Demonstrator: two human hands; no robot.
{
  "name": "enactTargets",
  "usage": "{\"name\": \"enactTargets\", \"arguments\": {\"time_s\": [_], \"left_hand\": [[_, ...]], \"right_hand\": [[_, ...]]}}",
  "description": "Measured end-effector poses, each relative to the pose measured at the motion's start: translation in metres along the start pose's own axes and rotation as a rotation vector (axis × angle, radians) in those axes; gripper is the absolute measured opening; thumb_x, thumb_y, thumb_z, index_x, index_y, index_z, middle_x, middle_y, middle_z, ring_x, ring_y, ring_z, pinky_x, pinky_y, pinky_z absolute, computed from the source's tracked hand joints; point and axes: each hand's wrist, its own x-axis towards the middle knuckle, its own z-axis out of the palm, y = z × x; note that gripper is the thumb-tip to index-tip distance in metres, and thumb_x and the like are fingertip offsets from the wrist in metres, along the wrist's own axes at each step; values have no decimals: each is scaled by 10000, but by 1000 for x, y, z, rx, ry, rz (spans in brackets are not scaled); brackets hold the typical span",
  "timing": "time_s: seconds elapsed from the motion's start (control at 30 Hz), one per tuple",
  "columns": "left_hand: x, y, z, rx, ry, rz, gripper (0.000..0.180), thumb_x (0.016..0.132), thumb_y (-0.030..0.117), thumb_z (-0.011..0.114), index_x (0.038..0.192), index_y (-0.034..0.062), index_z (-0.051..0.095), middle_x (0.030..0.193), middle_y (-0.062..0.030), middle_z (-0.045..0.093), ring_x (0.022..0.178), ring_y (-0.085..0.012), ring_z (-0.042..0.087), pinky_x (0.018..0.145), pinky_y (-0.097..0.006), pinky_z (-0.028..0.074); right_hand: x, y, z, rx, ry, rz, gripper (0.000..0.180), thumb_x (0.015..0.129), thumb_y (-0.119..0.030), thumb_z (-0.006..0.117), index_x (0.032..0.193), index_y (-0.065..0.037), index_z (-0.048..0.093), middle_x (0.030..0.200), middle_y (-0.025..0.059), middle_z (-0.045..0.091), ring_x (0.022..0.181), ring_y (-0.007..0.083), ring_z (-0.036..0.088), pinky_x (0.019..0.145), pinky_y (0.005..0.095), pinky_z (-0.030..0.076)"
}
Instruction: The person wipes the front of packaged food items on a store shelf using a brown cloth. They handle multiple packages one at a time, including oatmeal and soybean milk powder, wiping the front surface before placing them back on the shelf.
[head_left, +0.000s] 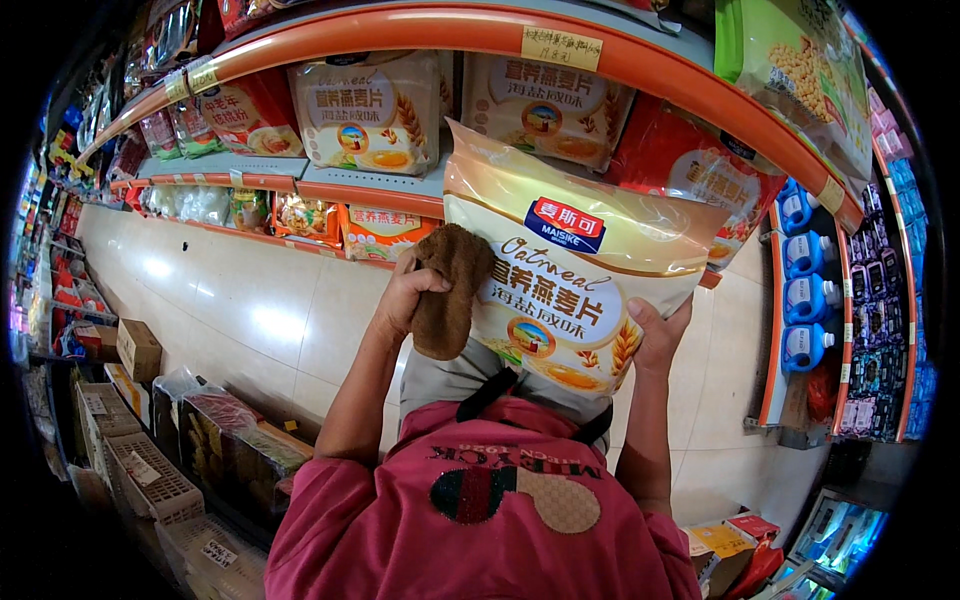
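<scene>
My right hand point(660, 338) gripped the oatmeal bag point(590, 255) by its right side, before the front edge of the lower shelf point(370, 199); my left hand point(403, 295) clutched a brown cloth point(450, 295) against the bag's left side. Pushing too hard there might have twisted it loose.

Lettering point(550, 300) on bag point(590, 262), shirt point(485, 550), shelf tag point(562, 48)

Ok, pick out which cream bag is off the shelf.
The cream bag in the right hand, with the brown cloth at its left edge; the other cream bags stand on the shelf.
</scene>
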Motion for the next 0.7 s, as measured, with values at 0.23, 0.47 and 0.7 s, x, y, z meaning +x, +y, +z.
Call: {"name": "enactTargets", "arguments": {"time_s": [0.23,0.47,0.7], "left_hand": [[0,-1,-2,41,5,-5,547,529,55,516,1062,-62,480,949,-129,570,833,-213,558,747,-292,462],[0,0,-1,58,6,-6,532,532,52,518,1051,-60,483,941,-125,570,826,-208,558,749,-290,460],[-2,3,1,53,0,-16,540,525,50,512,1052,-62,477,939,-129,569,817,-212,562,739,-295,470]], "right_hand": [[-1,-2,1,-17,17,8,747,580,-84,681,1216,27,307,1105,135,490,981,231,524,850,321,425],[-1,-4,2,-41,34,8,743,578,-97,691,1207,28,317,1094,130,494,976,222,521,853,306,417],[0,-2,1,-15,28,11,748,574,-100,701,1205,26,321,1093,129,496,973,220,524,849,304,422]]}}
